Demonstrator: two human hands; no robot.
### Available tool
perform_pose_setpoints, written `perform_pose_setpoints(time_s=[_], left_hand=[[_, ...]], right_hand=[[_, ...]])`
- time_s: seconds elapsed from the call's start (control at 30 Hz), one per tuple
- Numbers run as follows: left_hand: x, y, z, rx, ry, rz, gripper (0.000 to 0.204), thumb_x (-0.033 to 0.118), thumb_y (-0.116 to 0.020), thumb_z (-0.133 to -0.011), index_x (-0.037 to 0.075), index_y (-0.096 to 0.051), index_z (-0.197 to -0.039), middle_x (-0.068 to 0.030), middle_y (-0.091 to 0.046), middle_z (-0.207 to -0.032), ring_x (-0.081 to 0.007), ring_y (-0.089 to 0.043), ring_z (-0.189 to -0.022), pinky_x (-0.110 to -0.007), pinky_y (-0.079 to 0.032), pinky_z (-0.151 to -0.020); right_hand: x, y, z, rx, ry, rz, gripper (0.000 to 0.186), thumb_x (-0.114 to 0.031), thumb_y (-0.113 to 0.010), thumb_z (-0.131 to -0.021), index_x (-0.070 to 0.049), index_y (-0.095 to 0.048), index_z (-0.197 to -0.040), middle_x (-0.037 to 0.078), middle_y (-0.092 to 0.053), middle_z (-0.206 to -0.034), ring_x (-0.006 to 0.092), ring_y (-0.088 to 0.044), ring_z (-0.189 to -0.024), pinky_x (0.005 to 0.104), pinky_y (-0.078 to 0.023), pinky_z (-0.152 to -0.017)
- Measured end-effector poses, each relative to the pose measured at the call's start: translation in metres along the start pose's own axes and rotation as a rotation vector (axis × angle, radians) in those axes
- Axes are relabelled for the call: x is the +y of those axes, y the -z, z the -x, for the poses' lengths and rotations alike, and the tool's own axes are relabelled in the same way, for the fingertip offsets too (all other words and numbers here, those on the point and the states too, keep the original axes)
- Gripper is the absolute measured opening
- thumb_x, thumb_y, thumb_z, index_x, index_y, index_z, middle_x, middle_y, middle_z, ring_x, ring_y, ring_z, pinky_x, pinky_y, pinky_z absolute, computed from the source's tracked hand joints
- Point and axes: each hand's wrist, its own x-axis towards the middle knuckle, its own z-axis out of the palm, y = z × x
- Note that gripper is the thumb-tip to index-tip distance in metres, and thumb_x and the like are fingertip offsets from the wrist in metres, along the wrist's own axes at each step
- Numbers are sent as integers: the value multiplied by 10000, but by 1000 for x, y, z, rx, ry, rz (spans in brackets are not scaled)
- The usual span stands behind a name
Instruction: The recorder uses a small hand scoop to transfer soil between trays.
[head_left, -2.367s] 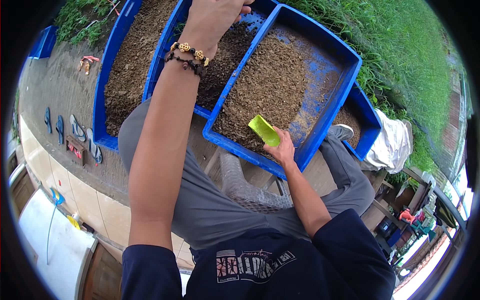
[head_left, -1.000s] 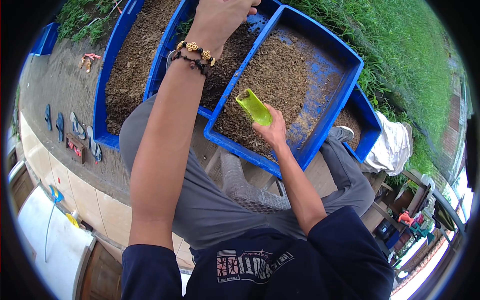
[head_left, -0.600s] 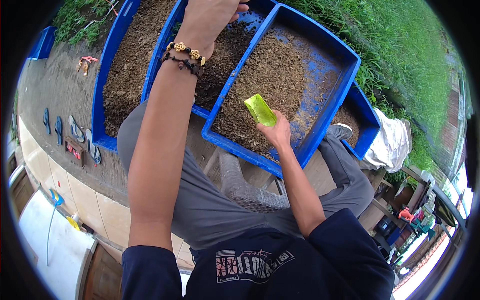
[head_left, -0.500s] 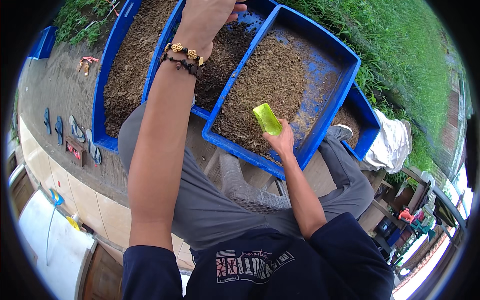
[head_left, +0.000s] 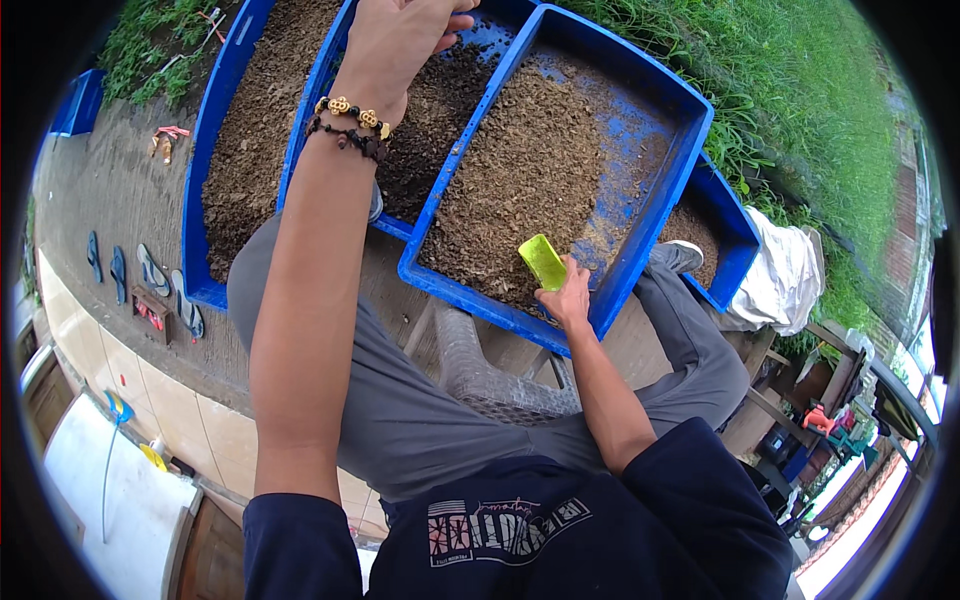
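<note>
A yellow-green scoop (head_left: 542,262) is in my right hand (head_left: 567,293), its trough resting over the near part of a blue tray (head_left: 625,290). Coarse brown crumbly material (head_left: 520,180) fills the tray's left part, thinning to bare blue at the right. My left hand (head_left: 385,50) reaches far up over the neighbouring blue tray (head_left: 397,228), which contains darker crumbly material (head_left: 430,140). The upper picture edge cuts this hand off. Only some bent fingertips show beside the palm, so its grip and anything in it are hidden.
Another blue tray (head_left: 207,285) of brown material lies at the left, and a smaller blue one (head_left: 738,262) at the right. A white sack (head_left: 782,280) sits beside the grass (head_left: 800,130). Under the trays stands a grey chair (head_left: 465,360). Sandals (head_left: 118,272) lie at far left.
My right hand has lowered slightly toward the tray's near edge with the scoop. My left hand has shifted a little left, and its fingertips look more bent.
</note>
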Motion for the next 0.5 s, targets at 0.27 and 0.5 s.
perform_pose_setpoints(time_s=[0.27,0.5], left_hand=[[-1,0,0,-20,-25,-35,169,128,-577,-956,12,-658,-1048,-19,-664,-933,-79,-615,-814,-205,-501,-721],[0,-4,2,-3,-27,-70,176,125,-579,-950,-3,-656,-1043,-24,-666,-917,-75,-609,-791,-199,-497,-699]], right_hand=[[-7,-10,-8,-13,-40,25,843,-204,-844,-612,-204,-467,-1366,188,-482,-1236,400,-554,-1143,472,-490,-978],[-26,-18,-20,-5,-34,-37,862,-218,-843,-615,-188,-461,-1387,192,-474,-1253,398,-540,-1165,465,-481,-1001]])
